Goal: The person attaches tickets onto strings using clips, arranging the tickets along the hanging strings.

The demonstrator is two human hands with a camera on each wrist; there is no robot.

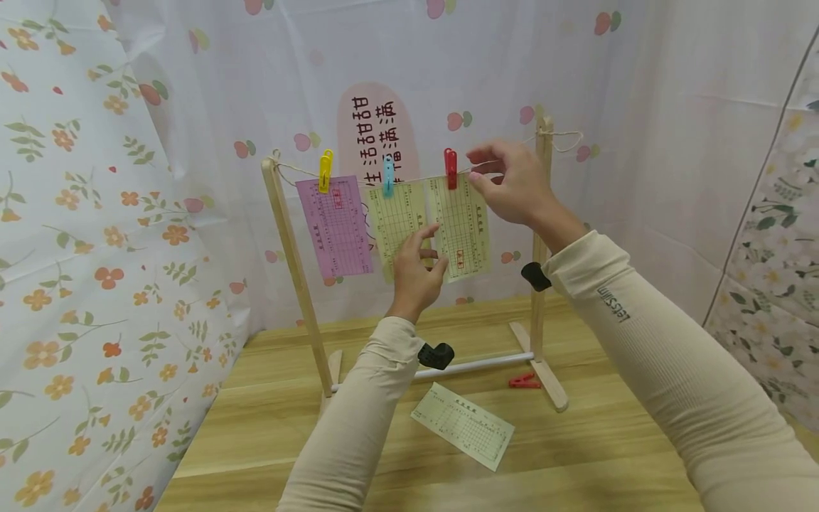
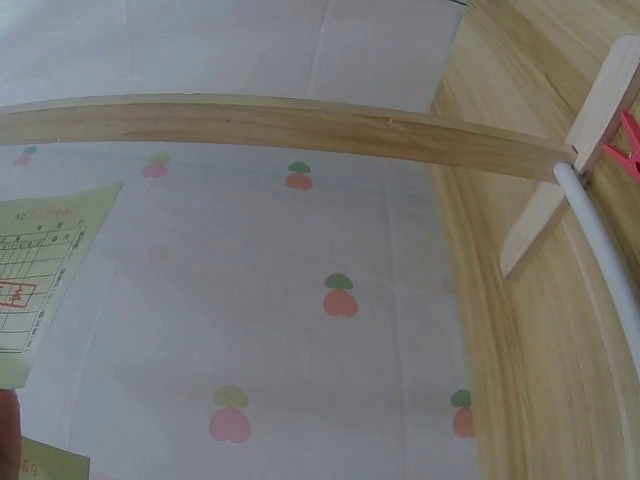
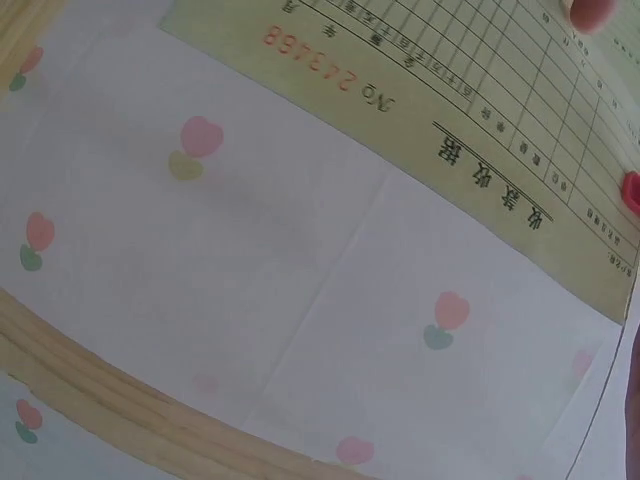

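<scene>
A light green receipt slip (image 1: 462, 227) hangs from a string by a red clothespin (image 1: 451, 169). Just right of that clothespin is my right hand (image 1: 515, 186), its thumb and fingers apart near the slip's top corner, nothing held between them. My left hand (image 1: 417, 276) is raised in front of the lower part of the slips, fingers loosely bent and spread. Beside it, a second green slip (image 1: 390, 213) hangs from a blue clothespin (image 1: 388, 178), partly covered by this hand. At the left, a purple slip (image 1: 335, 231) hangs from a yellow clothespin (image 1: 325, 172).
Wooden posts (image 1: 291, 263) carry the string, joined low down by a white rod (image 1: 489, 365). On the wooden table (image 1: 256, 441) lie another green slip (image 1: 463, 427) and a loose red clothespin (image 1: 525, 381). A printed curtain (image 1: 269, 92) stands behind.
</scene>
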